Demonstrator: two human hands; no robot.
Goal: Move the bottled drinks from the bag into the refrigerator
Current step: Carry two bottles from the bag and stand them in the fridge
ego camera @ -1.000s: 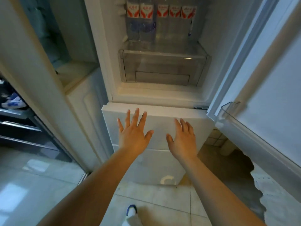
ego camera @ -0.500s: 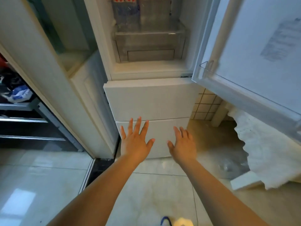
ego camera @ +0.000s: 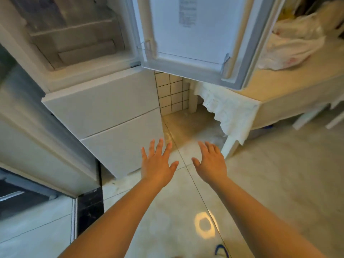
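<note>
The white refrigerator (ego camera: 104,108) stands at the left with its upper door (ego camera: 195,43) swung open to the right. A clear drawer (ego camera: 78,45) shows in the open compartment; no bottles are in view. A white plastic bag (ego camera: 290,45) lies on the table at the upper right. My left hand (ego camera: 157,162) and my right hand (ego camera: 211,161) hover side by side above the floor, below the open door, fingers spread and holding nothing.
A table (ego camera: 279,90) with a white lace cloth (ego camera: 229,110) stands at the right, its corner close under the open door. A white cabinet (ego camera: 37,138) flanks the fridge on the left. Pale floor tiles (ego camera: 270,192) spread below, and a tiled wall (ego camera: 173,94) is behind.
The view has swung right and down: the fridge shifted left, the bottles on the shelf left the view, and the table with the bag came in. Both hands stay open and empty.
</note>
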